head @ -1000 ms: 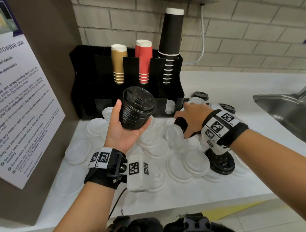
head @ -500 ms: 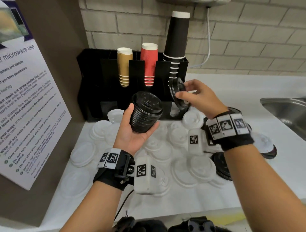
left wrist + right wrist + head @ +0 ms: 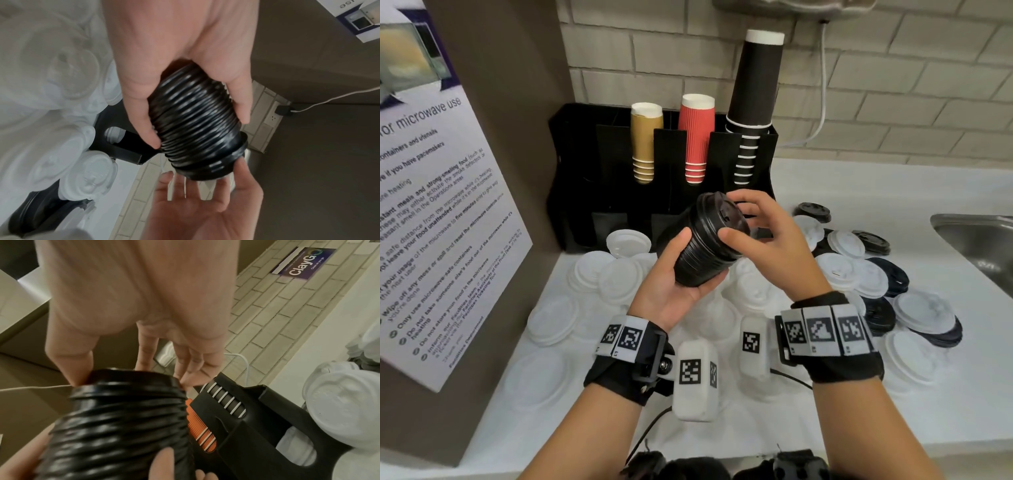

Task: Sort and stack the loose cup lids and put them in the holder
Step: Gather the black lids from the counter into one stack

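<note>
**Kid:** Head view first. What are the fingers doing?

**Helper:** The left hand (image 3: pixel 671 291) has its thumb and fingers curled round a stack of black lids (image 3: pixel 702 246). It holds the stack up over the counter, tipped on its side, with the palm facing up. The right hand (image 3: pixel 767 240) is at the top end of the stack. Its thumb lies on the top lid's rim and its other fingers spread loosely past the far edge.

**Kid:** Is the right hand squeezing it?

**Helper:** I cannot tell. In the right wrist view the fingertips (image 3: pixel 72 378) touch the rim of the top lid, but the fingers look quite straight.

**Kid:** What is under the hands?

**Helper:** A white counter (image 3: pixel 893 411). Lots of loose white lids (image 3: pixel 616 274) lie all over it, many on top of each other. Some loose black lids (image 3: pixel 880 315) lie to the right, mixed with white ones.

**Kid:** Where is the holder?

**Helper:** The black holder (image 3: pixel 578 192) stands at the back of the counter, against the brick wall (image 3: pixel 893 85). It has gold cups (image 3: pixel 645 144), red cups (image 3: pixel 697 137) and tall black cups (image 3: pixel 755 102) standing in its slots. A few white lids sit in an opening low in its front.

**Kid:** What else is in the room?

**Helper:** A sign (image 3: pixel 431 205) about microwave use hangs on a brown panel to the left. A metal sink (image 3: pixel 976 243) is at the right edge. A white cord (image 3: pixel 822 109) runs down the wall.

**Kid:** And the arms?

**Helper:** Both arms reach forward, close together. Each wrist wears a black band with square markers.
</note>
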Motion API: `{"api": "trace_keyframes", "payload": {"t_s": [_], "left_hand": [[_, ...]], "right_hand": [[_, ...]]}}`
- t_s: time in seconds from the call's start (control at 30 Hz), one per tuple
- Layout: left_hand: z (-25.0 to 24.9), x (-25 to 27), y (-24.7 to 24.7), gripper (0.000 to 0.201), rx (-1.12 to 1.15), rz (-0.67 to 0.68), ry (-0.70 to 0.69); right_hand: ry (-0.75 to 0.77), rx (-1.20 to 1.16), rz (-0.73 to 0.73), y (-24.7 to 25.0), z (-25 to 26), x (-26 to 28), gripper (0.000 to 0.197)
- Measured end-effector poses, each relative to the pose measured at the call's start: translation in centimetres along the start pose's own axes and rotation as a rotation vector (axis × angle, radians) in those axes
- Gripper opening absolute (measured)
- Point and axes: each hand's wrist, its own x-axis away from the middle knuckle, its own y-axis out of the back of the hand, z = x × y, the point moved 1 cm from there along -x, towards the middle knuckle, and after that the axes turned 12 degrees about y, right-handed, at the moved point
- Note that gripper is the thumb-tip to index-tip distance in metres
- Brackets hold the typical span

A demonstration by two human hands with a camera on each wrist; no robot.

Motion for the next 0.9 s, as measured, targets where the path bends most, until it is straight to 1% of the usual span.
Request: {"api": "trace_keyframes", "payload": {"t_s": [0.07, 0.2, 0.33, 0.43, 0.57, 0.63, 0.73, 0.77, 0.8, 0.83, 0.87, 0.9], "left_hand": [[0.1, 0.0, -0.2, 0.039, -0.015, 0.027, 0.023], [0.1, -0.1, -0.3, 0.050, 0.011, 0.037, 0.007], [0.2, -0.1, -0.6, 0.044, 0.047, 0.040, -0.013], [0.4, -0.3, -0.6, 0.054, 0.060, 0.026, -0.011], [0.7, -0.3, -0.8, 0.039, 0.052, 0.037, -0.001], [0.8, -0.2, -0.9, 0.038, 0.050, 0.031, 0.004], [0.6, -0.2, -1.1, 0.045, 0.082, 0.014, -0.005], [0.4, -0.1, -1.1, 0.050, 0.101, 0.008, -0.010], [0.2, -0.1, -1.2, 0.054, 0.117, 0.004, -0.013], [-0.1, 0.0, -1.2, 0.056, 0.137, -0.001, -0.014], [-0.3, 0.0, -1.2, 0.058, 0.162, -0.008, -0.014], [-0.6, 0.0, -1.2, 0.060, 0.189, -0.017, -0.014]], "right_hand": [[-0.013, -0.011, 0.016, 0.3, 0.1, -0.1, 0.036], [0.000, 0.004, 0.050, 0.4, 0.2, -0.3, 0.039], [0.011, 0.043, 0.051, 0.4, 0.3, -0.3, 0.043], [0.010, 0.073, 0.055, 0.4, 0.3, -0.2, 0.044], [-0.003, 0.099, 0.094, 0.6, 0.5, -0.3, 0.042], [0.012, 0.121, 0.130, 0.7, 0.8, -0.5, 0.042], [0.016, 0.120, 0.171, 1.6, 0.9, -1.0, 0.051], [-0.001, 0.127, 0.172, 2.3, 1.0, -1.2, 0.051], [-0.014, 0.147, 0.182, 3.1, 1.0, -1.4, 0.047], [-0.017, 0.181, 0.218, 4.0, 1.0, -1.5, 0.039], [-0.007, 0.237, 0.304, 4.8, 1.0, -1.5, 0.032], [0.003, 0.319, 0.450, 5.2, 0.9, -1.3, 0.028]]}}
